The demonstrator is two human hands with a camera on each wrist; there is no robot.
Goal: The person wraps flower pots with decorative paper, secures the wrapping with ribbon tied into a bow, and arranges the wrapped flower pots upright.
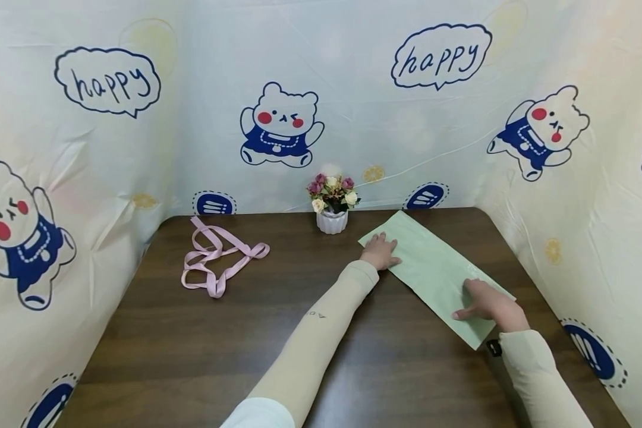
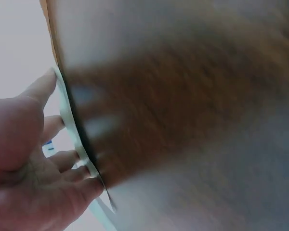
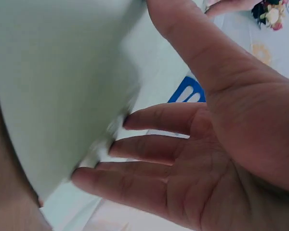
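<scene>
Right half of a dark wooden table [image 1: 192,356]: a flat pale green sheet [image 1: 433,267], long and rectangular, lies slantwise, one end toward the back edge, the other nearer the person and further right. Cannot tell whether it is a single layer or a flat bag. Pale, shiny patch on its surface near the right hand [image 1: 489,304].

Left hand [image 1: 378,252] on the far end, by the left corner; fingers spread, tips touching the green. Left wrist view shows thumb and fingers apart along the sheet's edge, no pinch seen. Right hand over the near end: thumb held well away from the fingers, fingers extended, tips against the sheet in the right wrist view; slight gaps between them.

Both arms in pale sleeves; small black object [image 1: 494,348] just beside the right wrist.

Left of the sheet, near the back edge, a white ribbed pot [image 1: 331,223] with purple and cream flowers [image 1: 331,193]. Further left, a pink ribbon [image 1: 212,286] in loose loops. Behind the table, pale cloth [image 1: 353,59] printed with bears and "happy" bubbles.
</scene>
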